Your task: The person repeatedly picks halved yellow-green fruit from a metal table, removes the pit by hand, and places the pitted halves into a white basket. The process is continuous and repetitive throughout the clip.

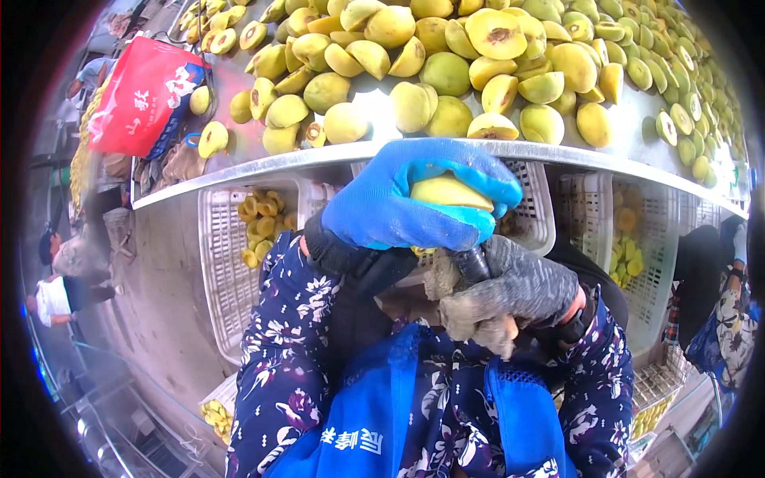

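My left hand, in a blue rubber-coated glove, is wrapped round a yellow peach just past the table's near edge. Part of the fruit shows between thumb and fingers, so I cannot tell whether it is whole or halved. Just below it, my right hand wears a worn grey knit glove and is closed on a tool with a black handle. That handle points up toward the underside of the left hand; the tool's working end is hidden. A bare fingertip seems to show through the grey glove.
Whole and halved peaches are heaped on the metal table. A red bag lies at its left. Below stand white crates holding peach pieces, with another crate at right. Other people are at both sides.
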The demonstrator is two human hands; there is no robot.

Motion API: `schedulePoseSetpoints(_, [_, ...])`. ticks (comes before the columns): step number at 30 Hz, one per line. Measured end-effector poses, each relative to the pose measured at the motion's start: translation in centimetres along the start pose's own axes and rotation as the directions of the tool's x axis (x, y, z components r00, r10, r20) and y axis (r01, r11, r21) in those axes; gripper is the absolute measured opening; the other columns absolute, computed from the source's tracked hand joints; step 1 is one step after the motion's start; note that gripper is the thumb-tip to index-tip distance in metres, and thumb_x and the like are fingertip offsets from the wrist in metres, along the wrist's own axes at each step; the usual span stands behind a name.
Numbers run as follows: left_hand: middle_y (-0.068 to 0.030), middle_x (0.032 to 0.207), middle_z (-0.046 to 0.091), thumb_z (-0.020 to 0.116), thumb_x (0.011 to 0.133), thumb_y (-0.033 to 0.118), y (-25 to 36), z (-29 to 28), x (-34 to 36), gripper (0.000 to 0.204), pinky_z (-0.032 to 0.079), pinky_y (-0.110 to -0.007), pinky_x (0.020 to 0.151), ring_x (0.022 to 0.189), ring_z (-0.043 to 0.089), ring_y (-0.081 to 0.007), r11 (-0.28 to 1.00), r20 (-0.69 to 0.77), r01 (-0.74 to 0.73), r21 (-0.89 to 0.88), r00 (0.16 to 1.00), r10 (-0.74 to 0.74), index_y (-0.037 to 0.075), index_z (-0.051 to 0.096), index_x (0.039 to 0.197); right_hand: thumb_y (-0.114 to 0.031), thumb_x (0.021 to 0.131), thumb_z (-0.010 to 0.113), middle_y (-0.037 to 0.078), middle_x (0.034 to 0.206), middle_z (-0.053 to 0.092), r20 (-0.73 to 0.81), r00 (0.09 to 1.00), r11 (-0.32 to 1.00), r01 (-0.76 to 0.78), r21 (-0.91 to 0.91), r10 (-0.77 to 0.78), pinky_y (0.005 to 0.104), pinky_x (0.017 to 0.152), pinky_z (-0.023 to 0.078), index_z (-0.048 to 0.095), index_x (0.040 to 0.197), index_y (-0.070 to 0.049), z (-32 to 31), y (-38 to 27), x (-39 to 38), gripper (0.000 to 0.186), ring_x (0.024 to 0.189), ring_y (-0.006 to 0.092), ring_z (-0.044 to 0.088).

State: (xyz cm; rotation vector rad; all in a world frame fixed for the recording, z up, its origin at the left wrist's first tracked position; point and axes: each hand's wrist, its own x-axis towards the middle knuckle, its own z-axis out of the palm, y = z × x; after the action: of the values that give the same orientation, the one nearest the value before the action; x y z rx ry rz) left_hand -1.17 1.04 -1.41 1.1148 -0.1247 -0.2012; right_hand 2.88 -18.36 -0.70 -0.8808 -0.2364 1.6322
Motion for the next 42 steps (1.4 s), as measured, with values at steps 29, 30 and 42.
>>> schedulePoseSetpoints(29, [-0.0154, 0.107, 0.067, 0.061, 0.095, 0.023, -1.6, 1.7, 1.2, 0.029, 0.058, -0.038, 0.083, 0.093, 0.068, -0.0251, 0.990, -0.226, -0.122, -0.072, 0.969, 0.103, -0.001, 0.063, 0.112, -0.012, 0.090, 0.065, 0.008, 0.083, 0.064, -0.280, 0.947, 0.884, 0.008, -0.467, -0.156, 0.0313, 0.055, 0.051, 0.054, 0.119, -0.004, 0.2, -0.1, 0.0, 0.031, 0.062, 0.0159, 0.064])
schedulePoseSetpoints(30, [-0.0143, 0.106, 0.067, 0.062, 0.095, 0.021, -1.7, 1.5, 1.3, 0.027, 0.058, -0.037, 0.084, 0.093, 0.068, -0.0234, 0.985, -0.244, -0.090, -0.149, 0.968, 0.051, -0.001, 0.063, 0.111, -0.009, 0.089, 0.066, 0.010, 0.090, 0.065, -0.237, 0.904, 0.744, 0.121, -0.657, -0.355, 0.0332, 0.059, 0.053, 0.052, 0.122, -0.003, 0.0, 0.4, 0.4, 0.036, 0.067, 0.0195, 0.066])
schedulePoseSetpoints(42, [-0.0137, 0.112, 0.063, 0.051, 0.101, 0.033, -3.1, 1.3, 2.0, 0.043, 0.055, -0.035, 0.088, 0.097, 0.064, -0.0209, 0.908, -0.348, -0.176, -0.379, 0.937, 0.037, -0.004, 0.054, 0.123, -0.013, 0.090, 0.055, 0.015, 0.089, 0.060, -0.092, 0.637, -0.112, -0.273, -0.955, -0.765, 0.0418, 0.065, 0.053, 0.059, 0.108, -0.006, -2.2, 1.7, 1.4, 0.020, 0.078, 0.0311, 0.065])
